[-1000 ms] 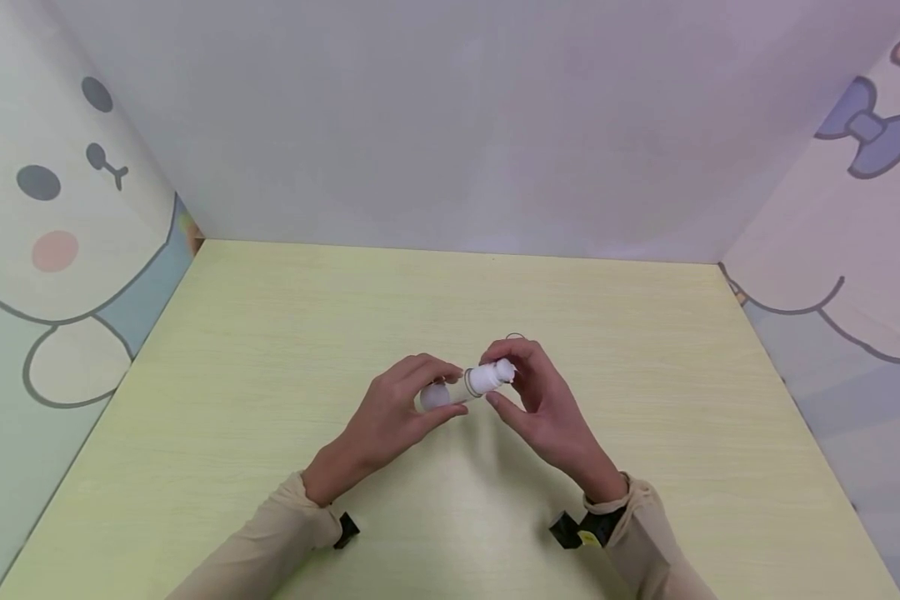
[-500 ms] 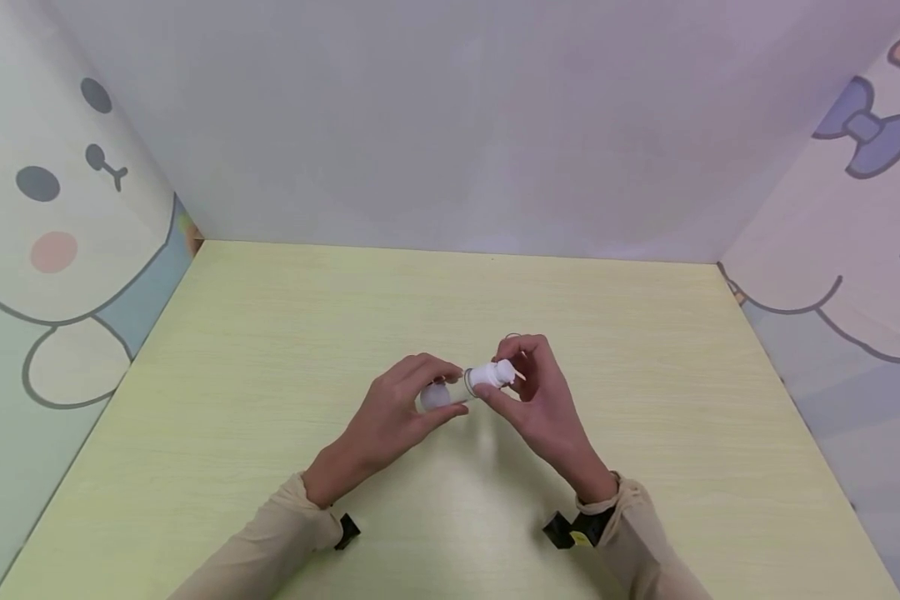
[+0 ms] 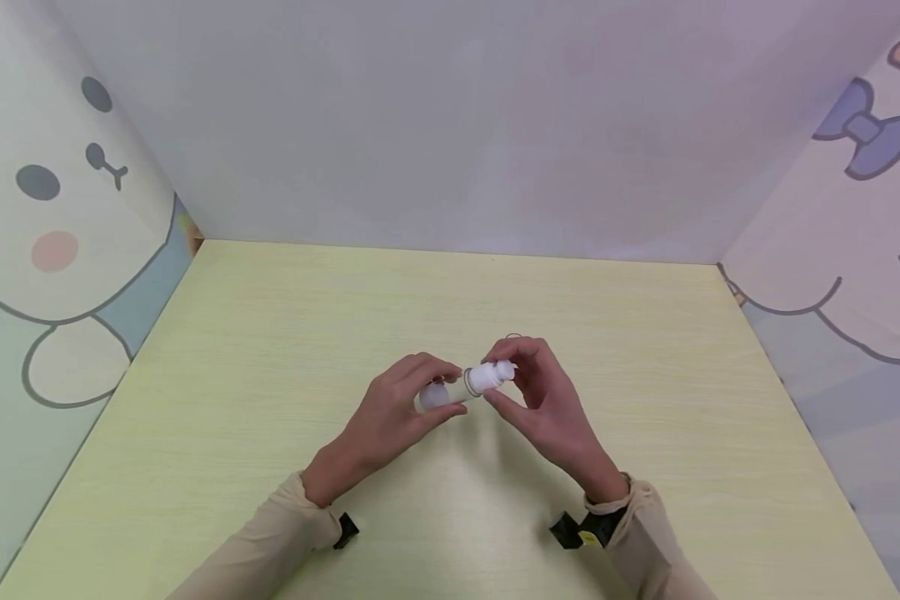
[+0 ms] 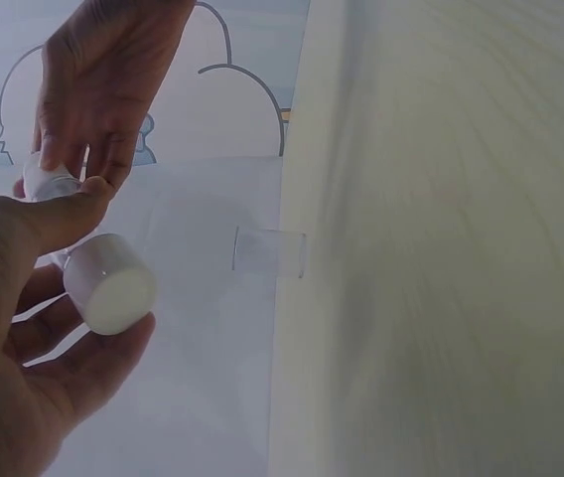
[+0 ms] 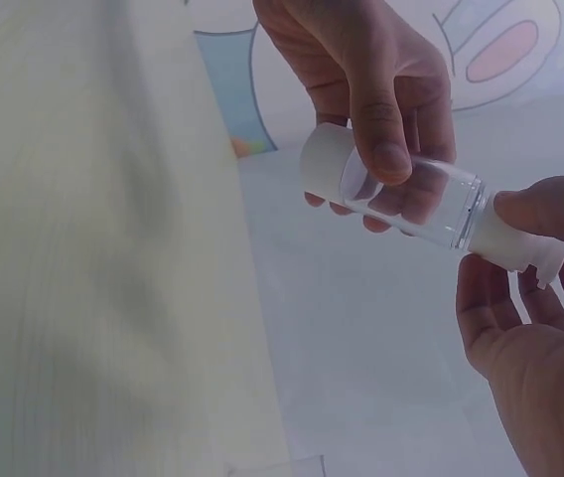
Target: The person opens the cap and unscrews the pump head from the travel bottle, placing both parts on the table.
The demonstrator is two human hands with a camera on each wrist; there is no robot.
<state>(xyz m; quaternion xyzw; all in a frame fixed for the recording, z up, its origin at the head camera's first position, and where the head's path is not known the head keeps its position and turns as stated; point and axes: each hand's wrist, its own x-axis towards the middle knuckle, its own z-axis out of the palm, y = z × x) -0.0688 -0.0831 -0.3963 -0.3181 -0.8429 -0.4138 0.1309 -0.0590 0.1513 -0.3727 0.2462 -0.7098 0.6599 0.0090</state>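
A small clear pump bottle [image 5: 423, 202] with a white base [image 4: 115, 288] and a white pump head [image 3: 486, 377] is held tilted over the table. My left hand [image 3: 393, 408] grips its body between thumb and fingers, the thumb lying along the clear wall. My right hand [image 3: 543, 408] pinches the white collar [image 5: 500, 234] below the spout, thumb on one side and fingertips on the other. Past the right hand stands a clear cap [image 4: 270, 252], of which the head view shows just a thin rim.
The pale wooden table [image 3: 307, 317] spreads around both hands. A plain wall [image 3: 450, 125] rises at its back, with cartoon-printed panels [image 3: 67, 233] at the sides. Black wrist cameras [image 3: 567, 531] sit below each hand.
My right thumb moved forward over the collar, then came back, and the spout swung out and back with it. The left hand keeps its hold in the same spot.
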